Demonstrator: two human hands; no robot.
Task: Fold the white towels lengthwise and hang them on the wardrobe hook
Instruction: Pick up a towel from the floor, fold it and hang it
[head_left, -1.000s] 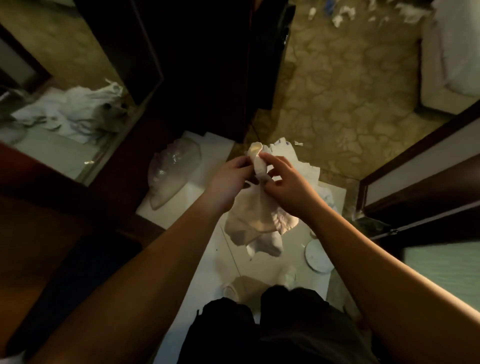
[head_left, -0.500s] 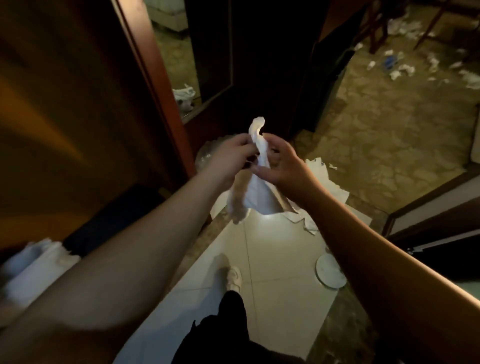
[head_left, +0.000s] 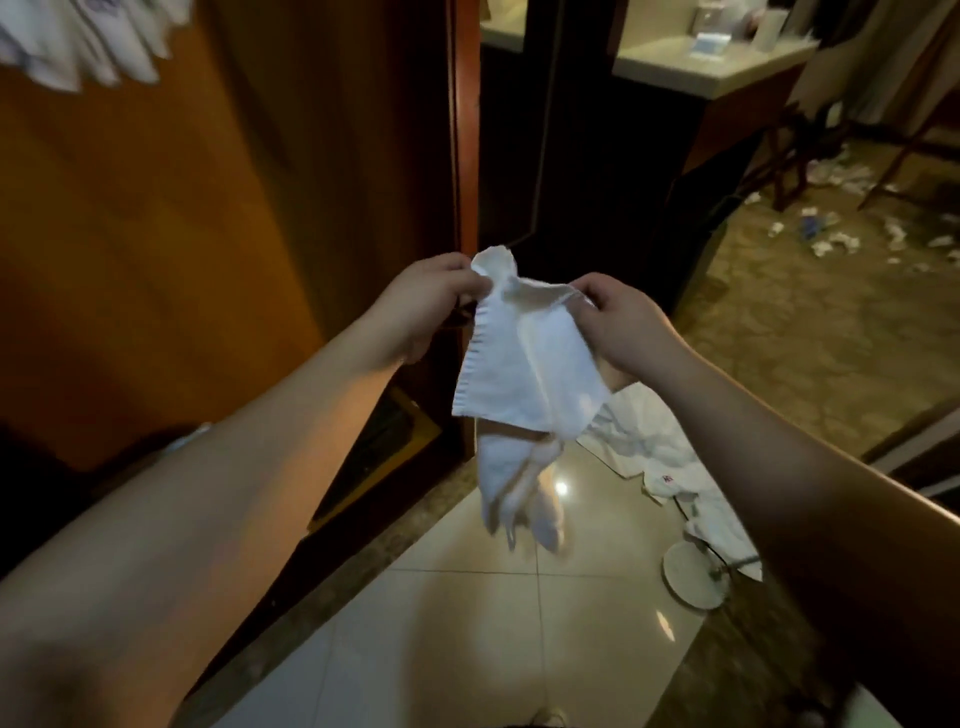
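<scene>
A small white towel (head_left: 524, 374) hangs in the air in front of me, held by its top edge. My left hand (head_left: 421, 301) pinches the towel's upper left corner. My right hand (head_left: 618, 317) grips the upper right corner, a short way apart from the left. The towel's lower part droops, bunched and blurred, above the tiled floor. The brown wooden wardrobe (head_left: 218, 208) stands at my left. White cloth (head_left: 78, 41) hangs at the top left against it. No hook shows.
More white linen (head_left: 660, 447) lies crumpled on the glossy tiles beside a round white plate (head_left: 693, 574). Paper scraps (head_left: 836, 239) litter the carpet at the far right. A counter (head_left: 711, 67) stands at the back right. A dark doorway opens behind the towel.
The view has lifted from the floor toward the wardrobe. My hands, first close together on a bunched towel, have risen and drawn apart, spreading its top edge.
</scene>
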